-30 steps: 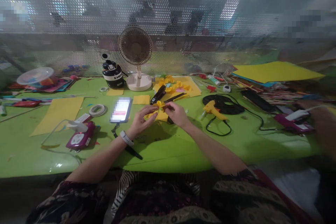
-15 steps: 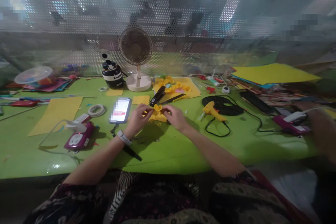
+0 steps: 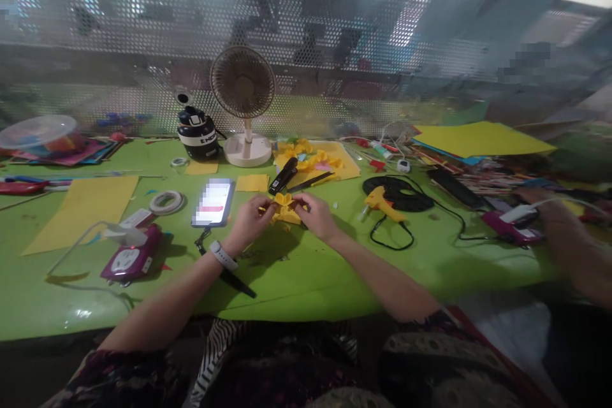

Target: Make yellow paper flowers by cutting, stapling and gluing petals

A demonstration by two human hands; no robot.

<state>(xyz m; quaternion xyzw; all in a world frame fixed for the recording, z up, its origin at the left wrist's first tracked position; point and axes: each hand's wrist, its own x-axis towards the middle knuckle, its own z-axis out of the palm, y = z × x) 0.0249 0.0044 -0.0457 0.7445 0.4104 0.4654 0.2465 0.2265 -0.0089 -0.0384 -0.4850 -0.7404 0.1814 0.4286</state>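
Between my two hands is a yellow paper flower point(image 3: 284, 199), its petals curling up. My left hand point(image 3: 252, 222), with a pale watch on the wrist, pinches its left side. On the opposite edge, my right hand point(image 3: 316, 217) has thumb and fingertips closed. Yellow paper pieces point(image 3: 288, 218) lie on the table just beneath the flower, partly hidden by my fingers. A black stapler point(image 3: 284, 176) and dark-handled scissors point(image 3: 313, 181) rest right behind my hands. Farther back, several finished-looking yellow flowers point(image 3: 324, 159) lie on a yellow sheet.
A phone point(image 3: 213, 204) and tape roll point(image 3: 166, 202) lie left, near a purple power strip point(image 3: 131, 256). A yellow glue gun point(image 3: 385, 203) rests right, by a black cable reel point(image 3: 406, 192). Behind stands a fan point(image 3: 247, 150). Another person's arm point(image 3: 568, 236) reaches in at right.
The camera view has turned slightly, shifting most things a little left. Both hands stay on the flower, whose petals now look more spread and lower. The other person's arm shows more.
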